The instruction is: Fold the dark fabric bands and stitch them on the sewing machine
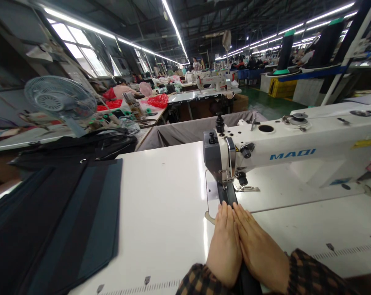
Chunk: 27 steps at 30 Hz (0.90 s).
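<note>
A long black strip of material (248, 280) runs from the table's front edge up under the presser foot of a white sewing machine (290, 143). Flat on this strip lies my left hand (224, 246), its fingers stretched out toward the needle. My right hand (257, 246) rests beside it, touching it, also with straight fingers pressing down on the strip. Both sets of fingertips are a short way in front of the presser foot (225, 186). The hands cover the middle of the strip.
Dark fabric panels (89, 213) are stacked on the left of the white tabletop (154, 205). Behind them stand a fan (60, 100) and a cluttered bench with red plastic bags (157, 100). Large black thread cones (286, 51) stand at the back right. Other people work farther off.
</note>
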Available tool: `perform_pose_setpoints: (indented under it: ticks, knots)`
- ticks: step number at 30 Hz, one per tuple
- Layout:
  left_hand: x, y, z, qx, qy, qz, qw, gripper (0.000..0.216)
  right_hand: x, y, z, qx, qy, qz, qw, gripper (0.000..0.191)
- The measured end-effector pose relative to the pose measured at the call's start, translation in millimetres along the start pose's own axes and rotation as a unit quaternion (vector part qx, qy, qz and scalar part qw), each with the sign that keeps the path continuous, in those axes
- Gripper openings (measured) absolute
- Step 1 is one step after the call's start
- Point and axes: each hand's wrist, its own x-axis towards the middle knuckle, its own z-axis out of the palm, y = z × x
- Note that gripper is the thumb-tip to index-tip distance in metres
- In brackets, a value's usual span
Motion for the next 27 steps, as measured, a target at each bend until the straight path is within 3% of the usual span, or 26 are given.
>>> perform_pose_setpoints:
  ticks: [4,10,14,21,27]
  knots:
    - [5,8,-1,0.045,0.019,0.001,0.999,0.045,0,-1,3,0.012,0.006,0.011,1.000,0.054]
    - [12,13,3,0.194,0.058,0.105,0.974,0.043,-1,1,6,0.062,-0.013,0.025,0.998,0.064]
    - [17,17,-1,0.244,0.028,0.106,0.964,0.042,-1,6,12,0.069,-0.039,0.026,0.997,0.067]
    - [29,15,-2,0.174,0.002,0.057,0.983,0.050,2,12,16,0.086,-0.041,0.024,0.995,0.067]
    - [-15,26,-18,0.048,-0.019,0.011,0.999,0.062,0,16,7,0.034,-0.026,-0.034,0.999,0.056]
